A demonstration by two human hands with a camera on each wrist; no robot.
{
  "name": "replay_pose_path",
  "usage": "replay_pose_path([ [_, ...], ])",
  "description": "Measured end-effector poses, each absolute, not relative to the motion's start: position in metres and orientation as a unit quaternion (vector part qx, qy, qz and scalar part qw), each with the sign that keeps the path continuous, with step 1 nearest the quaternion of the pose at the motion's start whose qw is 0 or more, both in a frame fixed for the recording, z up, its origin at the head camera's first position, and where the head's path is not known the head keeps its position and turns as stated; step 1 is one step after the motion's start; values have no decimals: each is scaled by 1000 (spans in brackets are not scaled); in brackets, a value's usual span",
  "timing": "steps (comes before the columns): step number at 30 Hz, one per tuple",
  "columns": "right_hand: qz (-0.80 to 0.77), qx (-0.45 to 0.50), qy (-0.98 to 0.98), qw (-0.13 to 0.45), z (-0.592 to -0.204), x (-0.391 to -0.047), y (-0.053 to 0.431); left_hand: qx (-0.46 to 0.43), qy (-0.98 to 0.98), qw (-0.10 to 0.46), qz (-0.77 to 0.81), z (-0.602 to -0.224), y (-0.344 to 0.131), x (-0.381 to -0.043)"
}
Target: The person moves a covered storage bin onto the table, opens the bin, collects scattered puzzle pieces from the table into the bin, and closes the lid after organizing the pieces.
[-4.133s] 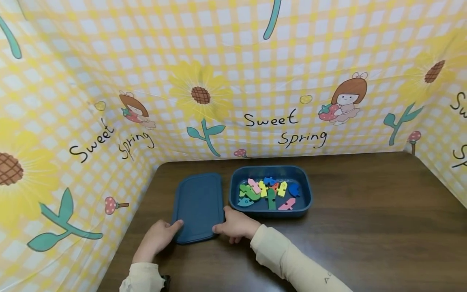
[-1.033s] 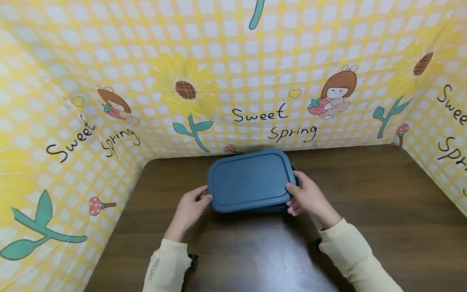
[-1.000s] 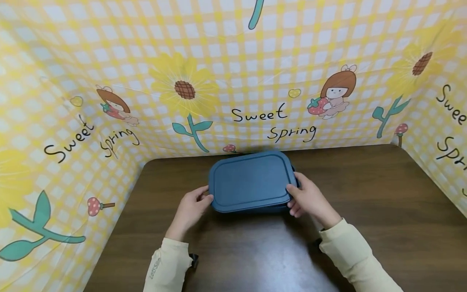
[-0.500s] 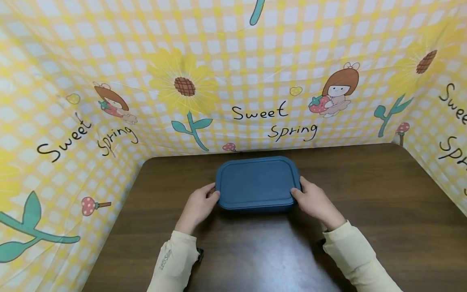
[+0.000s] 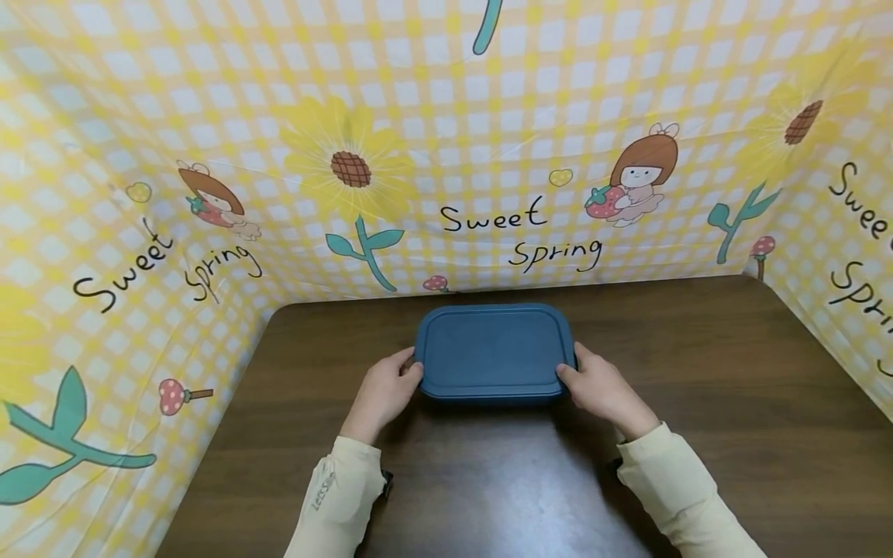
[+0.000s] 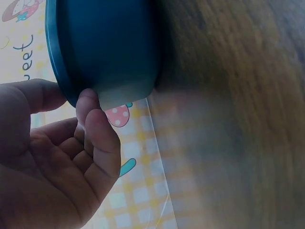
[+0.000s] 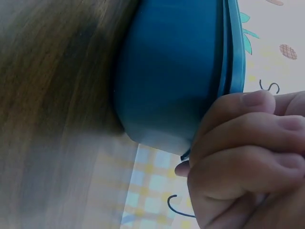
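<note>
A dark blue rectangular lid [image 5: 495, 349] covers the matching blue box [image 7: 167, 71] on the table, its edges lined up with the box below. My left hand [image 5: 382, 391] pinches the lid's left front corner, thumb at the top edge and fingertips under the rim in the left wrist view. At the right front corner, my right hand [image 5: 607, 387] grips the lid with its thumb on top and the fingers curled below the rim. The box's inside is hidden under the lid.
The brown wooden table [image 5: 698, 387] reaches back to a yellow checked cloth [image 5: 488, 139] with printed flowers and lettering, which also hangs at the left and right sides.
The lid has gone from the table left of the box onto the box, hiding the colourful pieces inside. Over the last second it shifted right and toward me, from tilted to level.
</note>
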State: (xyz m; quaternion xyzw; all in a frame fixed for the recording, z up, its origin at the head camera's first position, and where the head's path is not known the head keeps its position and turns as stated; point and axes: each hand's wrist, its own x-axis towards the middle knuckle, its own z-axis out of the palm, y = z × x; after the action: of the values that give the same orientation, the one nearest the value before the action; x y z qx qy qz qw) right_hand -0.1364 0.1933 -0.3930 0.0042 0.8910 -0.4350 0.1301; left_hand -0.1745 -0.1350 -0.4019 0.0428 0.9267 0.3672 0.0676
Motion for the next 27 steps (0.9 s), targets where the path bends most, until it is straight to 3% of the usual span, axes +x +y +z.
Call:
replay_pose_path([
  [27,-354,-28,928,114,-395,-136,194,67,925,90,362,-413,-142,-169],
])
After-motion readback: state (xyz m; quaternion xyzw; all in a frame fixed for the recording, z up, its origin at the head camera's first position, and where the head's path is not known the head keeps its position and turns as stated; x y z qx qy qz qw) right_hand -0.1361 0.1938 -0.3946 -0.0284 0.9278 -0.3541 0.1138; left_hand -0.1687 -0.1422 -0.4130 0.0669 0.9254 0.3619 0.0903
